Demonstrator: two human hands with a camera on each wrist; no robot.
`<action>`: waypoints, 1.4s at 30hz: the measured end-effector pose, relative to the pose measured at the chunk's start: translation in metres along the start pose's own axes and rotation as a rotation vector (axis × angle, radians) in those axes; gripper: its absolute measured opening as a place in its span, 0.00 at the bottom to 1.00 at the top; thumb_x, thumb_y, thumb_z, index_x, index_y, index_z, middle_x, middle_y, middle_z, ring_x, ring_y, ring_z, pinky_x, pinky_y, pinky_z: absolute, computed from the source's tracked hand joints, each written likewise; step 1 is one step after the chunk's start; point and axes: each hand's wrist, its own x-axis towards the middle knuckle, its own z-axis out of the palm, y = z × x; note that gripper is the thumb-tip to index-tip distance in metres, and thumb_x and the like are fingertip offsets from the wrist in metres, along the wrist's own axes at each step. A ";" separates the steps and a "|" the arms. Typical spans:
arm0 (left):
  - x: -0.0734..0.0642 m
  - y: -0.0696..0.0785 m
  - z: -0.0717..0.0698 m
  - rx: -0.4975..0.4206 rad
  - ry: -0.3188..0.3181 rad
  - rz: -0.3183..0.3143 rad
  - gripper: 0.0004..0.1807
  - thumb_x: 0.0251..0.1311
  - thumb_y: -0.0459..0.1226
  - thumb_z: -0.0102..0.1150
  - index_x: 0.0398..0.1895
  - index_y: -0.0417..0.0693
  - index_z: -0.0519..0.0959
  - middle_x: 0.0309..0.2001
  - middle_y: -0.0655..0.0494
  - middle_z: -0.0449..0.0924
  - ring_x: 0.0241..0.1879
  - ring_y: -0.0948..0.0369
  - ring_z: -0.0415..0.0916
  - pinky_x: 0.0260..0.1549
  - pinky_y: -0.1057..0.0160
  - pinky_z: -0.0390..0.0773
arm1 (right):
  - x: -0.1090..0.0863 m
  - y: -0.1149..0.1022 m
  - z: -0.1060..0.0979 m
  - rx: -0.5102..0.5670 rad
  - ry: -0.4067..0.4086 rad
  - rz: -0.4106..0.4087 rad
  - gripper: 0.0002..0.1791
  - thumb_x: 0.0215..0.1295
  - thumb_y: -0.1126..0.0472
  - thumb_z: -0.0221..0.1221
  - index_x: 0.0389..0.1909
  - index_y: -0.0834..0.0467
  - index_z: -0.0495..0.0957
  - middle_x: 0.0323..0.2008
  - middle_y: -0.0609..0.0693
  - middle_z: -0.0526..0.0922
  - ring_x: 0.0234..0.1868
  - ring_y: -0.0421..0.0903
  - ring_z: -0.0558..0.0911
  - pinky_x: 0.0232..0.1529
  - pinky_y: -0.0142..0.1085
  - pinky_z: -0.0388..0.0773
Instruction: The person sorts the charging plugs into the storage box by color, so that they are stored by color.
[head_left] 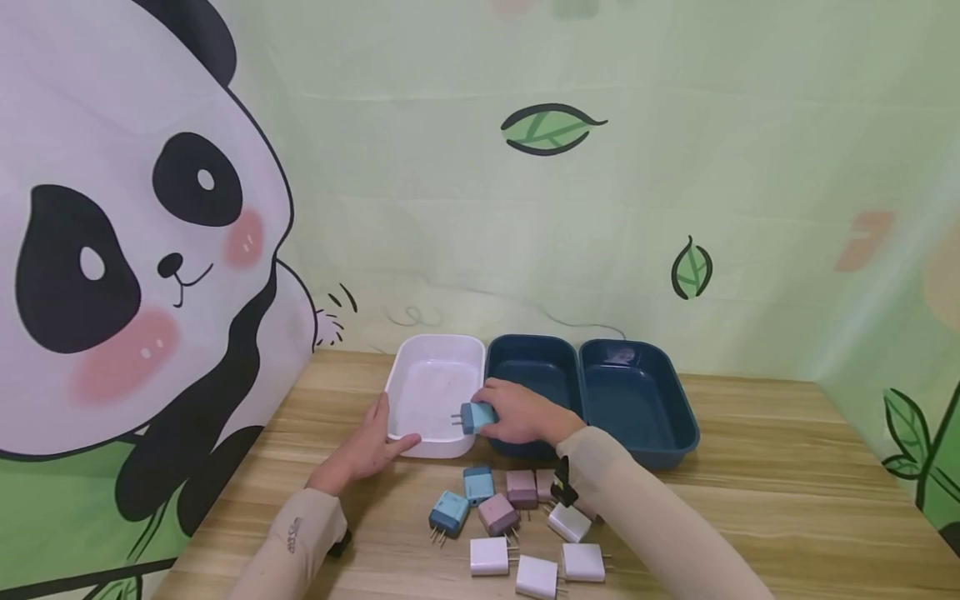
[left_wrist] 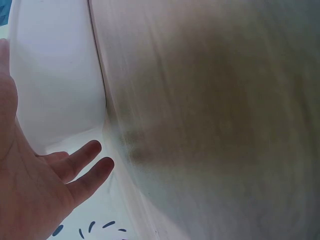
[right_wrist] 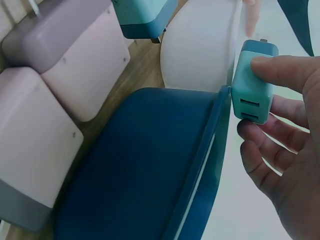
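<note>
A blue USB wall charger [right_wrist: 252,82] is pinched between thumb and fingers of my right hand [head_left: 521,412]. Its prongs point left, over the right side of the white tray [head_left: 438,383]. In the right wrist view two USB slots face the camera. My left hand [head_left: 367,446] rests at the tray's near left corner, thumb along the front rim. The left wrist view shows that hand's fingers [left_wrist: 90,177] spread beside the tray's outer wall. On the table before the trays lie two more blue chargers [head_left: 450,512], several pink chargers [head_left: 521,488] and several white chargers [head_left: 489,556].
Two dark blue trays [head_left: 678,417] stand side by side, right of the white one. My right forearm [head_left: 660,517] crosses above the table [head_left: 787,483] and partly covers the chargers. Behind the table hangs a green backdrop [head_left: 420,208] with a panda and leaves.
</note>
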 end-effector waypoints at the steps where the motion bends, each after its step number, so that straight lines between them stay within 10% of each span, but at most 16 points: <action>1: 0.000 0.000 0.000 0.000 0.001 0.002 0.60 0.58 0.61 0.54 0.71 0.32 0.30 0.71 0.31 0.32 0.69 0.39 0.42 0.63 0.44 0.51 | 0.001 0.001 0.001 -0.002 -0.002 0.006 0.21 0.62 0.51 0.61 0.54 0.55 0.76 0.46 0.46 0.73 0.42 0.41 0.72 0.47 0.34 0.74; 42: 0.000 -0.001 0.001 0.009 0.011 -0.005 0.59 0.58 0.59 0.55 0.72 0.34 0.31 0.72 0.32 0.33 0.68 0.38 0.45 0.62 0.43 0.54 | 0.028 0.014 0.005 0.105 0.049 0.136 0.27 0.64 0.55 0.60 0.62 0.59 0.70 0.52 0.52 0.70 0.46 0.44 0.71 0.49 0.35 0.73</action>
